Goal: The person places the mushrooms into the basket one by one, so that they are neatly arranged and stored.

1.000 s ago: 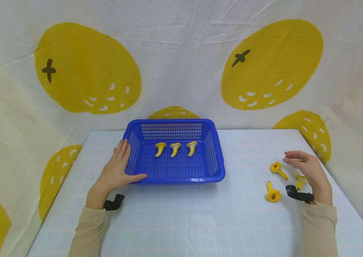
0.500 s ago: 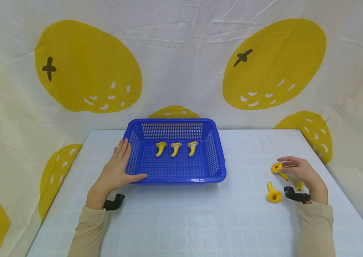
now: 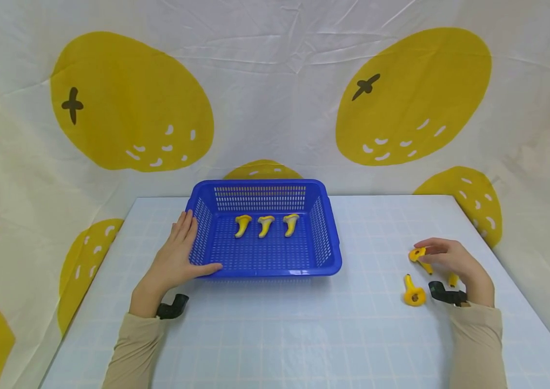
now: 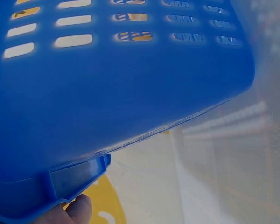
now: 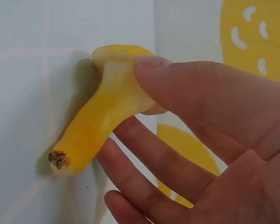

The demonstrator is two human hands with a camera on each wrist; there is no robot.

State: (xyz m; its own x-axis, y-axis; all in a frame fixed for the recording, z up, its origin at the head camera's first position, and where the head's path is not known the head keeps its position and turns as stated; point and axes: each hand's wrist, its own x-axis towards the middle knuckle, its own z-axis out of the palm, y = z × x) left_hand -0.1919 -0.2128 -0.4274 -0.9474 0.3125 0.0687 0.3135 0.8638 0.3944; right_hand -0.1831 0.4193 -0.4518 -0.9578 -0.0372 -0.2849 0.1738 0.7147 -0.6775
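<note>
The right hand pinches a yellow mushroom by its cap, thumb on top and fingers under it. The mushroom lies on the table, well to the right of the blue basket. Two more mushrooms lie just beside that hand. The left hand rests flat on the basket's left side, fingers straight. Three mushrooms sit in a row inside the basket.
</note>
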